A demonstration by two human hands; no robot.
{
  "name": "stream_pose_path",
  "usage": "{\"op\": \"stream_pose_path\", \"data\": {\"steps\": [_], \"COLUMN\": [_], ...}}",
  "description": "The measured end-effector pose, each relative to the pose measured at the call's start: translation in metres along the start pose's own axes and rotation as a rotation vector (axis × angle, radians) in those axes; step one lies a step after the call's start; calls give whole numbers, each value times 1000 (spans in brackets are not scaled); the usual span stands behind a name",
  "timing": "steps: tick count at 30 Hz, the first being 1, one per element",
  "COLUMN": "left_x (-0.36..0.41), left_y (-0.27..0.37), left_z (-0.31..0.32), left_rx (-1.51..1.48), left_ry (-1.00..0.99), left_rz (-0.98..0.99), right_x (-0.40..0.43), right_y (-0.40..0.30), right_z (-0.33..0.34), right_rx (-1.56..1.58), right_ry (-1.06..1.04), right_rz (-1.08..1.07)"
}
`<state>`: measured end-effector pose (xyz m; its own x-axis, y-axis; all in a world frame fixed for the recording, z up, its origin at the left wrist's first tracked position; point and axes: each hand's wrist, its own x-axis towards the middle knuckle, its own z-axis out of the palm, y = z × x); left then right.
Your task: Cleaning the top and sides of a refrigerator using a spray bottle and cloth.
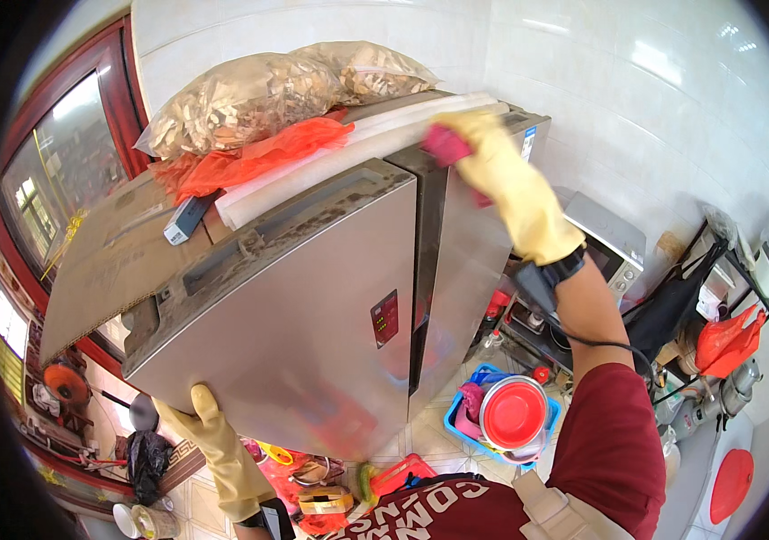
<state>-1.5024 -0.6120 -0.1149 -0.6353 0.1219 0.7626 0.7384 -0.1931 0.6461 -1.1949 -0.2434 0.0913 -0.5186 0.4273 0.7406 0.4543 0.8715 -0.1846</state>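
Observation:
A two-door refrigerator (pixel 303 290) stands before me, and grey dirt lies along the top edge of its left door (pixel 350 192). My right hand (pixel 475 145), in a yellow rubber glove, grips a magenta cloth (pixel 448 145) at the top of the right door (pixel 468 270). The hand is somewhat blurred. My left hand (pixel 202 422), gloved the same way, rests against the left door's lower left edge with fingers spread, holding nothing that I can see. A small control panel (pixel 385 318) with lit dots sits on the left door.
On the refrigerator lie cardboard (pixel 107 250), white foam rolls (pixel 330 169), a red plastic bag (pixel 263 158), a small box (pixel 188 219) and clear bags of dry pieces (pixel 242 101). A blue basket (pixel 455 422) with a red basin (pixel 516 412) stands on the floor. A microwave (pixel 607 229) is at right.

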Motion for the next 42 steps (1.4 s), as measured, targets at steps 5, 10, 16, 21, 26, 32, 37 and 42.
{"op": "stream_pose_path", "data": {"steps": [5,10,16,21,26,32,37,42], "left_x": [0,-1,2,1,2,7,3,8], "left_y": [-2,11,15,1,-5,17,23,23], "left_z": [-9,8,8,-4,-6,8,5,1], "left_rx": [-32,-88,-81,-86,-94,-71,-134,-55], "left_ry": [12,-15,45,-45,-103,36,21,3], "left_rz": [5,-32,-43,-37,-13,11,-5,63], "right_x": [-11,-2,17,31,46,24,9,-7], "right_y": [3,91,104,57,0,-86,-83,-19], "right_z": [16,-32,-51,-73,-79,-19,17,-6], "right_rx": [0,-230,426,-166,579,285,254,-160], "right_ry": [20,69,276,228,402,220,-236,11], "right_rz": [-243,156,348,425,374,-75,-676,-267]}}
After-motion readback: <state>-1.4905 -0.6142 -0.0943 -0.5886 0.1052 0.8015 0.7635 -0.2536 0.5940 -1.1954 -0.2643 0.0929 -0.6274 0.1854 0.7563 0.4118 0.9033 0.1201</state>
